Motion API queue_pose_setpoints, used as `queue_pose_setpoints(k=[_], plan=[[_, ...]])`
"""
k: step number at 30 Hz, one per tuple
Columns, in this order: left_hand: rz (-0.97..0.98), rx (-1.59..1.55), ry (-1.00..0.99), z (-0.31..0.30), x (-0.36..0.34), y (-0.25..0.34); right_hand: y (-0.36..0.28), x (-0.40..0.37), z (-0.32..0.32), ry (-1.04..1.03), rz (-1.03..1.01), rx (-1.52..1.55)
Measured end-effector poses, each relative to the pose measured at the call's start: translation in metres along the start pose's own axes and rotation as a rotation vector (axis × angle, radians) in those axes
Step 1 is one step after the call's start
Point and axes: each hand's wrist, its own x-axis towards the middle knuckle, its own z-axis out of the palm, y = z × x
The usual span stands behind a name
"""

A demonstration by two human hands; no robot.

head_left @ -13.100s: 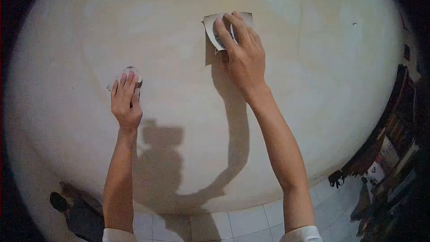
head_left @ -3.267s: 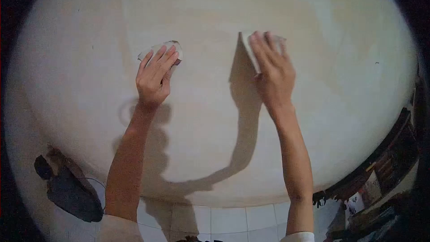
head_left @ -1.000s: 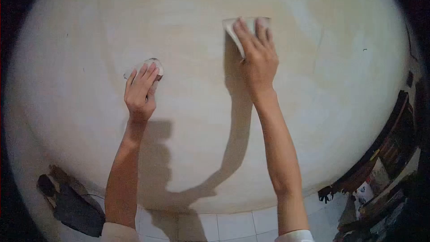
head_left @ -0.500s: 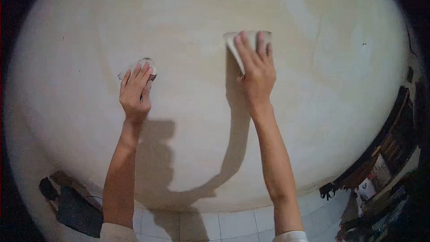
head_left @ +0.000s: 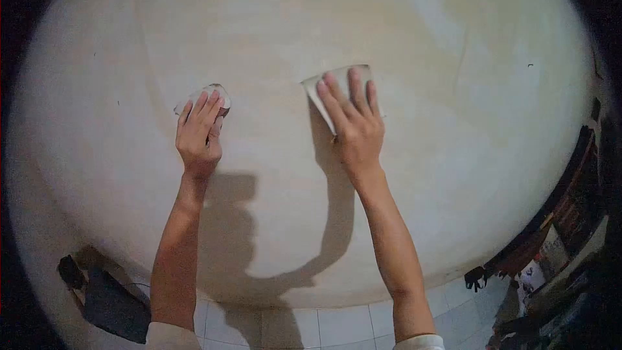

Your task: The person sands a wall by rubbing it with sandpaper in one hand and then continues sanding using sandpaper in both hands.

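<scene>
My right hand [head_left: 361,131] presses a pale, stiff sheet that looks like sandpaper [head_left: 316,88] against a cream wall [head_left: 291,19]. Three fingers lie spread over the sheet, and its left edge lifts off the wall. To the left, my left hand [head_left: 198,131] holds a whitish crumpled cloth [head_left: 222,96] against the wall, with dark patches at its edge. The fingers cover most of this cloth, so its full shape is hidden.
Faint yellowish and white patches mark the wall. A tiled floor [head_left: 343,325] runs along its foot. Dark objects [head_left: 113,304] stand at the lower left, and a pile of mixed items [head_left: 551,285] lies at the lower right. My shadow falls on the wall.
My right hand has slid down and to the left along the wall with the sheet, which is now tilted. My left hand and its cloth have stayed in nearly the same place.
</scene>
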Motion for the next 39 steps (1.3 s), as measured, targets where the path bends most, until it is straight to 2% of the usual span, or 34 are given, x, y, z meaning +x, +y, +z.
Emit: queue_pose_setpoints(k=[3, 7, 9, 11, 13, 14, 15, 17, 19, 21, 23, 25, 26, 29, 31, 33, 35, 37, 39], plan=[[0.008, -0.012, 0.01, 0.001, -0.002, -0.003, -0.01, -0.004, 0.002, 0.008, 0.08, -0.033], [0.013, -0.013, 0.002, 0.001, -0.001, -0.003, -0.015, -0.01, 0.01, -0.01, -0.048, 0.005], [0.004, -0.008, 0.0, 0.002, -0.003, -0.005, -0.004, -0.005, 0.001, 0.019, 0.107, -0.027], [-0.003, -0.006, -0.002, 0.001, -0.002, -0.003, -0.015, -0.007, 0.004, -0.01, 0.136, -0.068], [-0.006, -0.011, -0.008, -0.001, -0.003, -0.002, -0.023, -0.013, 0.011, -0.005, 0.009, 0.014], [-0.006, -0.011, -0.007, 0.0, -0.003, -0.002, -0.012, -0.018, 0.016, -0.021, -0.052, -0.04], [-0.005, -0.011, -0.002, 0.001, -0.003, -0.002, -0.007, -0.017, 0.01, -0.02, -0.052, -0.041], [0.005, -0.021, -0.006, 0.001, -0.002, -0.003, -0.004, -0.01, 0.001, 0.025, 0.168, -0.072], [0.011, -0.022, -0.015, -0.001, -0.003, -0.003, -0.014, -0.016, 0.005, -0.021, 0.145, -0.071], [0.014, -0.029, -0.017, -0.001, -0.002, -0.002, -0.02, -0.022, 0.007, -0.08, -0.044, 0.05], [0.017, -0.021, -0.02, -0.001, -0.002, -0.002, -0.01, -0.023, 0.002, -0.083, -0.043, -0.013], [0.017, -0.002, -0.017, -0.001, -0.002, -0.002, -0.015, -0.019, -0.005, -0.052, 0.177, -0.037], [0.015, -0.007, -0.001, -0.001, -0.002, 0.0, -0.018, -0.02, -0.004, -0.051, 0.17, -0.027], [0.013, -0.012, -0.001, -0.004, 0.001, 0.001, -0.021, -0.027, -0.001, -0.132, -0.052, 0.025], [0.008, -0.011, -0.005, -0.003, 0.002, 0.002, -0.02, -0.026, -0.005, -0.126, 0.013, 0.024], [0.015, -0.036, 0.005, -0.002, 0.002, 0.001, -0.023, -0.031, 0.004, -0.068, 0.164, -0.026], [0.009, -0.03, 0.0, -0.002, 0.001, -0.001, -0.029, -0.037, 0.011, -0.058, 0.127, 0.008], [0.007, -0.036, -0.002, -0.001, 0.001, 0.0, -0.028, -0.034, 0.005, -0.082, -0.018, 0.043], [0.009, -0.02, -0.005, -0.002, 0.001, 0.0, -0.021, -0.03, -0.003, -0.132, 0.049, 0.024]])
